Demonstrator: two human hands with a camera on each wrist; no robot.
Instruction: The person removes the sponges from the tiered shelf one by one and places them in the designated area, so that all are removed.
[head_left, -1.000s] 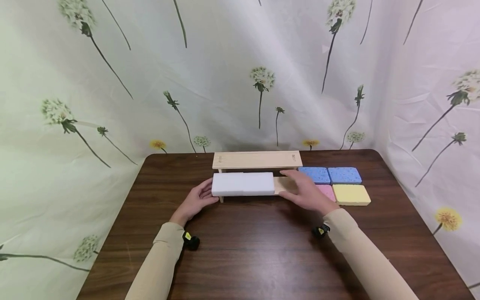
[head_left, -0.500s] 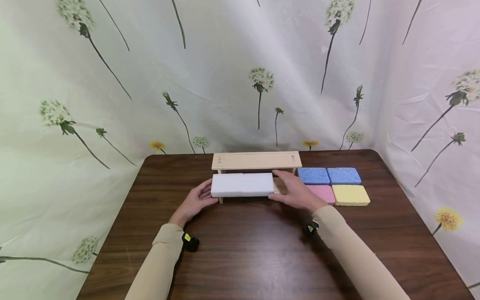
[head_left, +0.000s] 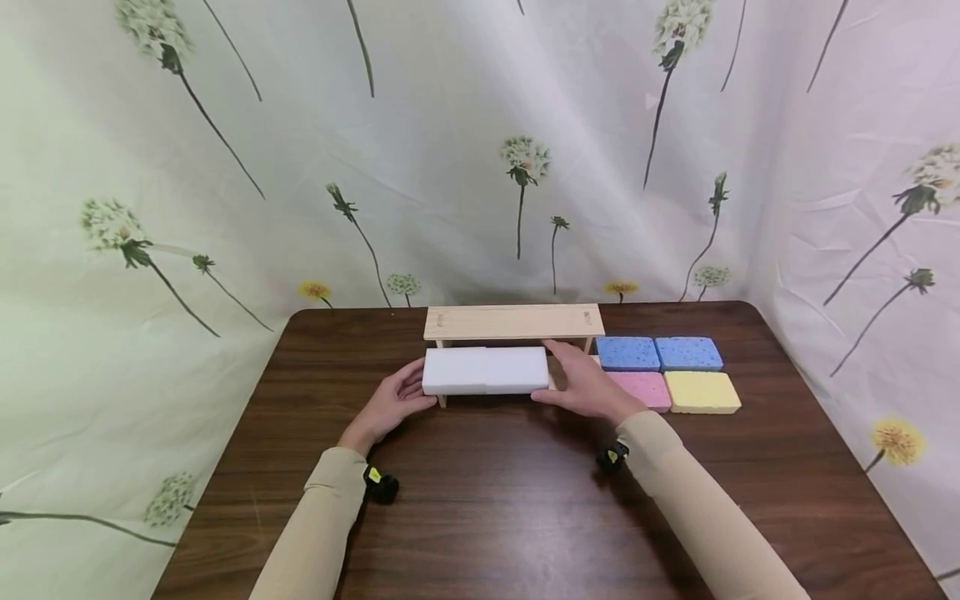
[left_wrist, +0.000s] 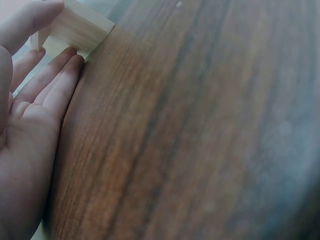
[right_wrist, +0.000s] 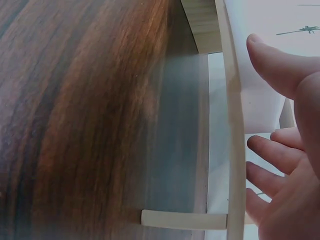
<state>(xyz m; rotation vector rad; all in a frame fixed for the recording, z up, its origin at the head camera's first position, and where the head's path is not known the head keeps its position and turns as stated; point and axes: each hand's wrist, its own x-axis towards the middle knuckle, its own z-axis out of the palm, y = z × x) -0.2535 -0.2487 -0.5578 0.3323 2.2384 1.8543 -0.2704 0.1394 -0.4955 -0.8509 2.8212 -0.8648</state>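
Two white foam blocks, the left one (head_left: 455,369) and the right one (head_left: 517,369), lie end to end on a low wooden stand (right_wrist: 236,125). My left hand (head_left: 390,406) is at the left end of the row, its fingers extended along the stand's end. Around the right end is my right hand (head_left: 588,387), thumb at the front and fingers toward the back. In the right wrist view its thumb is close to a white block (right_wrist: 260,102) and its fingers are loosely extended. Whether either hand presses on the foam is hard to tell.
A second wooden stand (head_left: 513,322) is right behind the first. To the right lie a pink sponge (head_left: 641,391), a yellow sponge (head_left: 702,392) and two blue sponges (head_left: 628,353). All are on a dark wooden table (head_left: 480,508) before a flower-print curtain (head_left: 450,167).
My right hand has moved left along the front stand to the right end of the white blocks. The left hand and the blocks look unmoved.
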